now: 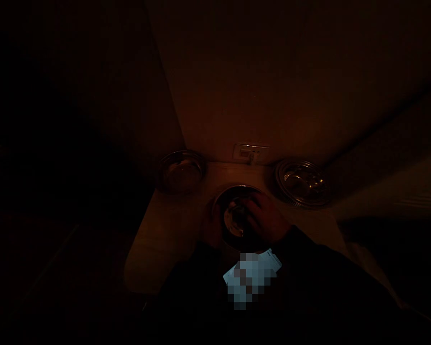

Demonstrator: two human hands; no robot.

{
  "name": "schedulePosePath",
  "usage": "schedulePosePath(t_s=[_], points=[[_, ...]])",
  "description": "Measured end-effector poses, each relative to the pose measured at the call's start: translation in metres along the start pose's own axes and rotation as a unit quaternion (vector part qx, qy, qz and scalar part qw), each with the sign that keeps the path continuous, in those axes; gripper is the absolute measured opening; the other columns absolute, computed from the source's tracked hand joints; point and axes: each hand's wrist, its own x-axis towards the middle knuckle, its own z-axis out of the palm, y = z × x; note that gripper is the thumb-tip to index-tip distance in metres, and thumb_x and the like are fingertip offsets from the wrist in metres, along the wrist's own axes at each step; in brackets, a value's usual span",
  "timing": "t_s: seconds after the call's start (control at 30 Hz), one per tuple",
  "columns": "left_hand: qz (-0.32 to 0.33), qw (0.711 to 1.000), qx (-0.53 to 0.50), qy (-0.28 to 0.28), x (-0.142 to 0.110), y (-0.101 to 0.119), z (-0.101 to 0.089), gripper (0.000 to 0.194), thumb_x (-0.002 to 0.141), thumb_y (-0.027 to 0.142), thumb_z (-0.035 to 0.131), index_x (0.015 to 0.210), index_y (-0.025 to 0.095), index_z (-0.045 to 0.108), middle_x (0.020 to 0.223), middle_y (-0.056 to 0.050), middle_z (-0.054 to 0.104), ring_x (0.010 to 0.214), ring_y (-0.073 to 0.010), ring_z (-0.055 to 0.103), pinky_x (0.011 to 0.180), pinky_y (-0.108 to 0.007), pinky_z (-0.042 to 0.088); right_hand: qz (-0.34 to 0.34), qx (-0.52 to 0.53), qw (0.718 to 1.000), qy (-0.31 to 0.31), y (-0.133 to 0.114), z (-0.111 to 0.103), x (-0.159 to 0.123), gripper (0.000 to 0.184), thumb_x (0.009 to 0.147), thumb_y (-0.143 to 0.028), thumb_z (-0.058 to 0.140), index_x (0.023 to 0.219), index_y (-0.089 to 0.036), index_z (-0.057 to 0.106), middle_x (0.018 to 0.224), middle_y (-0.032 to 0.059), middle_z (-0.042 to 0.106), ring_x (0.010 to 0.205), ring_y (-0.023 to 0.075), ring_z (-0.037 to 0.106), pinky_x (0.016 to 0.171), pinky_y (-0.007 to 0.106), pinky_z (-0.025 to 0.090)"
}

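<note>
The scene is very dark. A round metal bowl (242, 186) sits near the middle of a small wooden table, its rim and inside faintly lit. My left hand (211, 225) is against the bowl's left side and seems to steady it, though its fingers are dim. Over the bowl's right rim reaches my right hand (267, 218), fingers bent down into it. Whatever those fingers pinch is lost in shadow. Some pale, glinting shapes show inside the bowl, too dark to name.
Another metal bowl (182, 154) stands at the table's back left, and a stack of shiny metal bowls (280, 184) at the back right. A wall socket (252, 152) with a plug is behind. Below my hands glows a blurred, bright phone-like screen (253, 275). The wooden table (154, 244) has a rounded corner.
</note>
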Motion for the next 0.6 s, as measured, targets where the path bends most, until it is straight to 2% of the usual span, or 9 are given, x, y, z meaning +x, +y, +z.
schedulePosePath(t_s=[0.13,0.23,0.33,0.4,0.47,0.53,0.6], points=[[0.005,1.0,-0.023,0.017,0.004,0.003,-0.001,0.038,0.09,0.033,0.043,0.116,0.014,0.064,0.124,-0.012,0.063,0.115,-0.023,0.058,0.104,-0.038,0.04,-0.01,-0.068,0.993,-0.092,-0.009,0.01,0.023,0.041,0.087,-0.017,0.051,0.128,-0.018,0.056,0.127,0.0191,0.052,0.115,0.0337,0.047,0.094,0.052,0.039],[0.003,0.998,-0.039,0.049,0.007,0.009,-0.002,0.037,0.089,0.035,0.046,0.114,0.016,0.066,0.122,-0.01,0.065,0.115,-0.023,0.058,0.103,-0.037,0.042,-0.052,-0.026,0.988,-0.142,-0.018,0.012,0.028,0.044,0.086,-0.015,0.051,0.13,-0.017,0.053,0.127,0.0163,0.053,0.12,0.0307,0.044,0.098,0.049,0.037],[0.002,0.996,-0.035,0.085,0.009,0.015,-0.002,0.039,0.089,0.039,0.045,0.113,0.017,0.067,0.118,-0.009,0.067,0.111,-0.0233,0.061,0.1,-0.036,0.044,-0.098,0.026,0.973,-0.209,-0.026,0.007,0.025,0.041,0.082,-0.013,0.055,0.123,-0.014,0.057,0.125,0.0137,0.057,0.12,0.0258,0.045,0.103,0.041,0.035],[0.014,0.994,-0.027,0.101,0.01,0.017,-0.001,0.04,0.089,0.042,0.046,0.112,0.017,0.067,0.116,-0.009,0.068,0.111,-0.0234,0.061,0.099,-0.035,0.045,-0.095,0.033,0.965,-0.243,-0.028,-0.004,0.021,0.036,0.081,-0.015,0.055,0.117,-0.015,0.061,0.118,0.0112,0.062,0.112,0.023,0.053,0.097,0.036,0.04],[0.037,0.993,-0.023,0.105,0.011,0.019,-0.001,0.04,0.088,0.043,0.047,0.11,0.018,0.068,0.116,-0.009,0.068,0.111,-0.0232,0.061,0.099,-0.034,0.045,-0.076,0.028,0.96,-0.268,-0.026,-0.025,0.018,0.029,0.081,-0.019,0.055,0.108,-0.017,0.066,0.108,0.009,0.068,0.098,0.0216,0.061,0.083,0.032,0.047],[0.066,0.993,-0.013,0.098,0.013,0.023,-0.001,0.038,0.087,0.042,0.049,0.109,0.018,0.069,0.117,-0.009,0.068,0.113,-0.0233,0.06,0.1,-0.034,0.044,-0.054,0.012,0.955,-0.291,-0.021,-0.052,0.012,0.02,0.079,-0.024,0.057,0.093,-0.018,0.071,0.092,0.0087,0.071,0.084,0.0231,0.065,0.069,0.031,0.047],[0.087,0.991,-0.006,0.098,0.016,0.029,-0.002,0.038,0.087,0.04,0.049,0.11,0.017,0.068,0.12,-0.01,0.066,0.117,-0.0241,0.058,0.103,-0.035,0.042,-0.021,-0.024,0.948,-0.316,-0.013,-0.078,0.004,0.018,0.078,-0.026,0.057,0.087,-0.02,0.071,0.084,0.0076,0.071,0.077,0.023,0.065,0.063,0.03,0.045]])
